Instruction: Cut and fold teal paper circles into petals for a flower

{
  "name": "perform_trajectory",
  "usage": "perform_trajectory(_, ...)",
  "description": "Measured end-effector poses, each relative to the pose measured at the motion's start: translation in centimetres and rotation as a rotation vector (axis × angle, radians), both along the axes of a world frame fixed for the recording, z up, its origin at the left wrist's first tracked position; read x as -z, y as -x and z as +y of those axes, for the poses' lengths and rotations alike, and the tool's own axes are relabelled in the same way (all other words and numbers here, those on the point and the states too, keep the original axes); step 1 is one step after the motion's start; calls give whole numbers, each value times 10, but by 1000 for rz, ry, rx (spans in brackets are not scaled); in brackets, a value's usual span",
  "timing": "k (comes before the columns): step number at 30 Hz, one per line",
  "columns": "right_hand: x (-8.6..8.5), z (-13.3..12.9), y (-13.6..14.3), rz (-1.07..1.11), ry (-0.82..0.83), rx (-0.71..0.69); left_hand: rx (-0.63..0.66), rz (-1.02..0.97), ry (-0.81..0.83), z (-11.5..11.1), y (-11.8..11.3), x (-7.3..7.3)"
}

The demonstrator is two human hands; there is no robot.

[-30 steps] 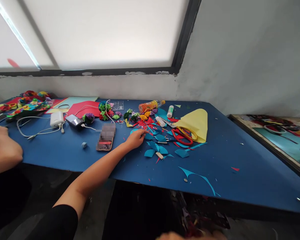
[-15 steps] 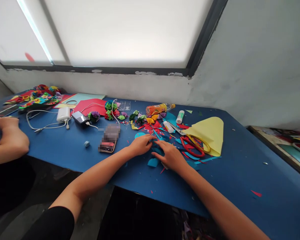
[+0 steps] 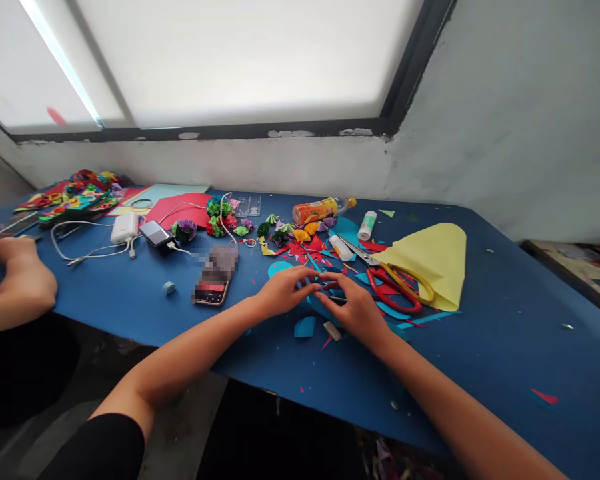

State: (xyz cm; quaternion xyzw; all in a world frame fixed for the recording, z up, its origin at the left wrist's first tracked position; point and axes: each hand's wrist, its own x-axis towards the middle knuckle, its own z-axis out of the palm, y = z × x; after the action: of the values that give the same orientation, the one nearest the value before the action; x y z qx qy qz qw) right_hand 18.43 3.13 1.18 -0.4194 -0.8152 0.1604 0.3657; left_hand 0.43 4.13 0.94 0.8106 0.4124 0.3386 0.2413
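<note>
My left hand (image 3: pixel 287 291) and my right hand (image 3: pixel 359 305) meet over the blue table, fingertips pinched together. Whatever sits between the fingers is too small and covered to make out. Below the hands lie a blue paper scrap (image 3: pixel 305 327) and a small beige block (image 3: pixel 332 331). A blue paper circle (image 3: pixel 280 267) rests just beyond my left hand. Right of my right hand are scissors (image 3: pixel 363 255) with red and yellow handles, partly over a yellow paper sheet (image 3: pixel 443 257). Red paper scraps (image 3: pixel 296 251) are strewn behind the fingers.
An orange-labelled bottle (image 3: pixel 317 211) lies behind several folded paper pieces, near two glue sticks (image 3: pixel 367 225). Left of my forearm are a phone (image 3: pixel 211 293), a cabled device (image 3: pixel 156 233) and a white power bank (image 3: pixel 125 228). Another person's arm (image 3: pixel 25 280) rests at far left.
My right hand has shifted slightly right and the beige block now shows fully beside it. Both hands still meet at the fingertips. The view has tilted slightly.
</note>
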Motion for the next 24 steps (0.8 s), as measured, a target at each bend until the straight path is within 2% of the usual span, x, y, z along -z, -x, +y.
perform_trajectory(3,-4,1,-1,166,133,-11,15,-110,41,-3,-1,-2)
perform_trajectory(6,-8,5,-6,246,187,38,1,-151,52,-3,0,-2)
perform_trajectory(10,-13,13,-15,285,244,88,-5,31,-34,0,3,2)
perform_trajectory(14,-16,21,-22,323,357,56,113,144,-71,0,3,2)
perform_trajectory(16,-18,23,-25,332,402,23,120,186,-76,0,2,0)
perform_trajectory(18,-19,24,-27,326,431,-9,29,248,-78,2,3,-2)
perform_trajectory(20,-20,24,-29,295,455,-49,-123,306,-65,4,6,-2)
perform_trajectory(24,-23,22,-30,156,474,-138,-353,397,6,8,15,3)
